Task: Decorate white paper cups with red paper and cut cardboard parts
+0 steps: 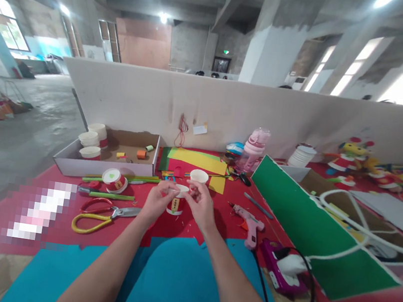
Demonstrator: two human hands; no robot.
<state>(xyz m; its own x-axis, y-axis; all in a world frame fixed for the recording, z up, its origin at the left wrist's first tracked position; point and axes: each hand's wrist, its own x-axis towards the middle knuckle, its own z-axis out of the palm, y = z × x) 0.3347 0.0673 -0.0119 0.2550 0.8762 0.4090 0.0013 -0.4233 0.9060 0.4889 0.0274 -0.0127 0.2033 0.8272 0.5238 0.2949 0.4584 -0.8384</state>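
Note:
A small red and white paper cup (175, 207) with a yellow label stands upright in front of me. My left hand (159, 199) is closed in a pinch at the left of its rim, and my right hand (201, 205) pinches at the right. Thumbs and forefingers meet the white top edge; any small piece between them is too small to make out. Just behind the hands is another white paper cup (198, 176). Scissors (113, 214) with one red and one yellow handle lie left of my left hand. A pink hot glue gun (249, 222) rests to the right.
A shallow box (100, 168) with cups stands back left; a cup on its side (113, 179) lies before it. Coloured paper (198, 160) and a pink bottle (254, 149) are behind. At right are a green-sided box (311, 228) and a purple power strip (282, 271). Blue foam (175, 278) covers the front edge.

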